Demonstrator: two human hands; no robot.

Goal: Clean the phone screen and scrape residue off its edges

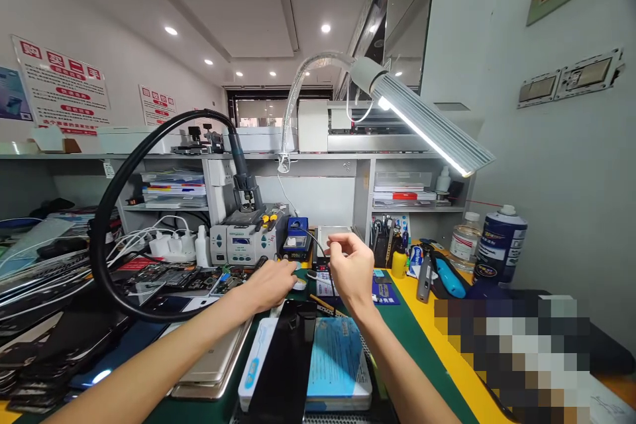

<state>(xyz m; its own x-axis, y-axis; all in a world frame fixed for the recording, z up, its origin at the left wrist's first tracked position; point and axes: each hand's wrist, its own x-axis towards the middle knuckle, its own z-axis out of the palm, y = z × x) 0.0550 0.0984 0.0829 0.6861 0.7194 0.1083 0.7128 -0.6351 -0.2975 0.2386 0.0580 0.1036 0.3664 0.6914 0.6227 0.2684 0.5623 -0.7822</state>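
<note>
Right hand (pixel 352 268) raised above the counter, fingers curled in and drawn closed near the thumb; thin black cable (pixel 318 242) runs close by its fingertips, cannot tell if pinched. Left hand (pixel 275 281) low, palm down, reaching in front of the grey rework station (pixel 243 243); fingertips beside a small round item (pixel 299 284), grip cannot be told.

Nearer the body, between the forearms: black slab (pixel 283 364) lying lengthwise over the blue-and-white box (pixel 340 361), its far end below the hands; the box's right part is uncovered.

Edges: narrow strip of green mat (pixel 427 358) between box and stacked silver devices (pixel 213 364). Wider bare mat right of the right forearm, out to the yellow border (pixel 460 338). Left side tight: circuit boards (pixel 169 276), loose white cables and the looping black hose (pixel 97 238), which swings down close to the left forearm.

Right rim: yellow bottle (pixel 399 263), grey handheld tool (pixel 424 279), light-blue tool (pixel 450 278), spray can (pixel 499 248). Lit lamp (pixel 432 122) well above the right hand, open air between
</note>
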